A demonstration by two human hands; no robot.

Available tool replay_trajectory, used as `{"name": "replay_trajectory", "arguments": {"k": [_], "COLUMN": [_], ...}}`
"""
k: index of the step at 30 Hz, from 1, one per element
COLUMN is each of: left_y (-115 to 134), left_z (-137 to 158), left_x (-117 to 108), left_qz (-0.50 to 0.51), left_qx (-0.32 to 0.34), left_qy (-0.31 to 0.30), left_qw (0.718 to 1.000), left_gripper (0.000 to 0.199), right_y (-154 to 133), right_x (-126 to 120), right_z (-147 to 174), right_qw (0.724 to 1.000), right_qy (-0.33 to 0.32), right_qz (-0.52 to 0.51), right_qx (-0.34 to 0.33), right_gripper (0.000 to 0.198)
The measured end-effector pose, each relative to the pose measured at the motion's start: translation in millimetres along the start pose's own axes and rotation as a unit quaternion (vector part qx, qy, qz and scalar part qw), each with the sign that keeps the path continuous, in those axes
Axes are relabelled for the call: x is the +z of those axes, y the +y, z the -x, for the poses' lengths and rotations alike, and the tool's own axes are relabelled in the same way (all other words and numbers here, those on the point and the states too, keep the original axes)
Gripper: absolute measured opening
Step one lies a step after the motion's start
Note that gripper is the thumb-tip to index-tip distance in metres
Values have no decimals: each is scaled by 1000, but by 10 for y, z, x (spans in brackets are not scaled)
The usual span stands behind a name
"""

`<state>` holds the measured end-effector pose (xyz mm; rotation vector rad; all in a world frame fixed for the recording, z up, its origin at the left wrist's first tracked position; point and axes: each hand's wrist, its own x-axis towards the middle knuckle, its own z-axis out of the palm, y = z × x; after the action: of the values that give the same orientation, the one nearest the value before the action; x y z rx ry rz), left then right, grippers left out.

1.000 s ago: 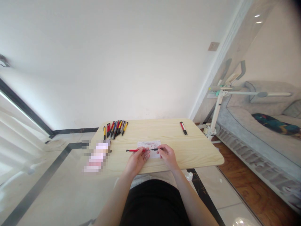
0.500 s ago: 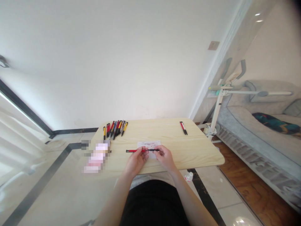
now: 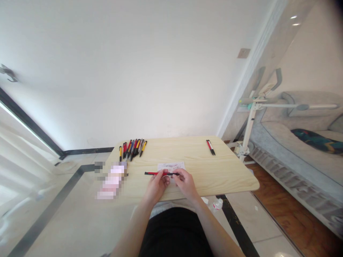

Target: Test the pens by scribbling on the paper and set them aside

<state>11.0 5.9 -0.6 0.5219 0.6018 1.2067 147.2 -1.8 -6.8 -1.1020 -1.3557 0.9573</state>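
A red pen with a black front part [image 3: 152, 173] lies level between my hands, above a small printed paper [image 3: 171, 166]. My left hand [image 3: 159, 182] is closed around its red barrel, the black end sticking out to the left. At the other end, my right hand [image 3: 185, 181] pinches the black front part between thumb and fingers. Red barrel and black part appear to meet between the hands; the fingers partly cover them.
Several pens [image 3: 132, 149] in red, yellow, blue and grey lie at the table's back left. Two pens [image 3: 210, 147], one red and one white, rest at the back right. A blurred pinkish patch [image 3: 112, 180] covers the left edge. A white bottle [image 3: 218, 203] shows below the table [image 3: 227, 175].
The thin gap seen between the red barrel and black front part has closed, with my right hand nearer my left. The whole view has shifted slightly.
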Motion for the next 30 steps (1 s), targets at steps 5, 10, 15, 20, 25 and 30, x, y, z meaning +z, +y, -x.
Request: {"name": "replay_trajectory", "arguments": {"k": [5,10,15,20,25,30], "left_y": [-106,-150,-171,-159,-151,-161], "left_z": [-3,3,39,70,69,67], "left_x": [13,18,48,65,44,31], "left_qz": [-114,-194,-250,-277,-266,-263], "left_qx": [57,93,121,113,106,103], "left_qy": [-3,7,15,7,-4,1], "left_qw": [992,977,961,954,958,959], "left_gripper": [30,33,32,32,31,31], "right_y": [-50,-85,-86,-66,-68,-51], "right_x": [-79,-111,-137,-187,-190,-189], "right_z": [-22,-29,-23,-19,-16,-13], "right_qw": [997,994,993,992,992,992], "right_qy": [3,2,-4,-22,-27,-39], "right_qz": [-80,-106,-116,-122,-119,-116], "right_qx": [15,19,24,37,44,38], "right_gripper": [18,16,16,16,17,15]}}
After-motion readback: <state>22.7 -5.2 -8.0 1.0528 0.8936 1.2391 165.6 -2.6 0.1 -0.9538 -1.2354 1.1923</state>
